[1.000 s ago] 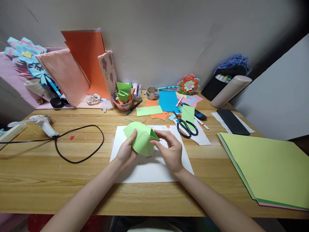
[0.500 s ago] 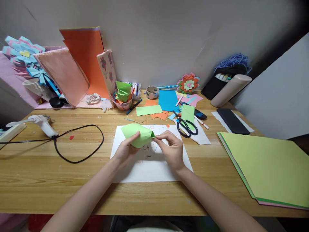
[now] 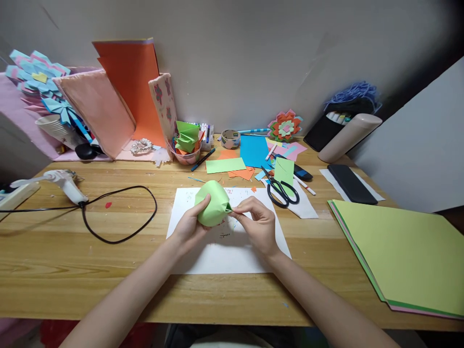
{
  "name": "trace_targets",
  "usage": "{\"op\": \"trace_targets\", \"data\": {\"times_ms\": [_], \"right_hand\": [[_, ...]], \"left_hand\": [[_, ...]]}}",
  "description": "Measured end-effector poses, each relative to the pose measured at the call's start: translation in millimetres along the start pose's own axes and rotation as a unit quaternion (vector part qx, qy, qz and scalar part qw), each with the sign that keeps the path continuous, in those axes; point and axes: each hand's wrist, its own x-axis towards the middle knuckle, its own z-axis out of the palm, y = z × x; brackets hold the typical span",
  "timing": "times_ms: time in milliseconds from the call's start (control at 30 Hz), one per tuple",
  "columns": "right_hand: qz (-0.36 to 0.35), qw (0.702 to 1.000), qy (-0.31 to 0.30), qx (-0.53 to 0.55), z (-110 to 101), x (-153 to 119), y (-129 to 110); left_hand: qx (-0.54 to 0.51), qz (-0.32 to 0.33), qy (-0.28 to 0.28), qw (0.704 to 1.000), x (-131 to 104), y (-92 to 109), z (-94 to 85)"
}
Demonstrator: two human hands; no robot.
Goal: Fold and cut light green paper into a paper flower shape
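A light green sheet of paper (image 3: pixel 213 203), curved into a rounded, cone-like form, is held up between my two hands. My left hand (image 3: pixel 192 224) grips its left side, thumb on top and the other fingers underneath, mostly hidden. At the narrow right end, which shows a small dark opening, my right hand (image 3: pixel 258 222) pinches the edge between thumb and forefinger. Below the paper lies a white sheet (image 3: pixel 232 258) marked with specks of colour. Black-handled scissors (image 3: pixel 282 192) rest just beyond my right hand.
Several coloured scraps and a blue paper (image 3: pixel 253 151) lie at the back beside a tape roll (image 3: pixel 230 139). A stack of coloured paper (image 3: pixel 402 251) sits at right, near a black phone (image 3: pixel 351 183). On the left is a looped black cable (image 3: pixel 119 240).
The green paper has turned in my hands, its wide end swinging toward me so it looks shorter and rounder. Both hands keep their hold. The view has shifted slightly.
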Motion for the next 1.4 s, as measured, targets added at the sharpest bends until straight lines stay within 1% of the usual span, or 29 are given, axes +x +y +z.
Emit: {"op": "trace_targets", "data": {"times_ms": [100,233,400,500,633,700,800,933,1000,1067,1100,1167,1200,1267,1333,1367,1400], "right_hand": [[0.005,1.000,-0.009,0.006,0,0,-1],[0.002,1.000,-0.006,0.001,0,0,-2],[-0.010,1.000,0.006,-0.018,-1,0,-3],[-0.020,1.000,0.002,-0.022,-1,1,-3],[-0.025,0.999,-0.007,-0.021,-2,1,-3],[-0.028,0.999,-0.014,-0.017,-2,2,-3],[-0.033,0.999,-0.023,-0.014,-2,1,-3],[-0.037,0.999,-0.027,-0.027,-2,1,-4],[-0.037,0.999,-0.018,-0.023,-4,4,-3],[-0.033,0.999,-0.005,-0.002,-9,10,-1],[-0.030,0.999,-0.004,0.014,-13,15,0],[-0.009,0.998,-0.038,0.048,-24,25,1],[0.004,0.996,-0.071,0.060,-30,29,2],[0.031,0.988,-0.135,0.070,-40,37,3],[0.046,0.980,-0.183,0.066,-47,41,3],[0.047,0.979,-0.188,0.058,-49,42,3],[0.045,0.982,-0.178,0.045,-49,43,4]], "left_hand": [[0.010,-0.010,-0.002,1.000,-1,-2,-1.8],[0.008,-0.004,-0.001,1.000,-3,-3,-0.8],[-0.045,0.028,-0.014,0.999,-4,2,3.4],[-0.061,0.031,-0.012,0.998,-2,4,2.8],[-0.007,0.004,-0.028,1.000,1,2,-1.5],[0.028,-0.004,-0.020,0.999,0,1,-3.4],[0.066,0.001,-0.002,0.998,0,-2,-4.8],[0.076,0.024,-0.022,0.997,-2,-5,-2.0],[0.057,0.029,-0.014,0.998,-4,-1,0.7],[0.020,0.029,0.005,0.999,-6,7,1.7],[-0.001,0.024,0.006,1.000,-6,14,0.8],[-0.008,0.005,-0.002,1.000,-7,27,-3.9],[0.012,-0.025,-0.013,1.000,-7,33,-7.1],[0.071,-0.069,-0.067,0.993,-6,39,-12.9],[0.143,-0.077,-0.095,0.982,-5,38,-15.0],[0.176,-0.079,-0.109,0.975,-4,34,-14.4],[0.196,-0.079,-0.116,0.970,-4,29,-12.8]]}}
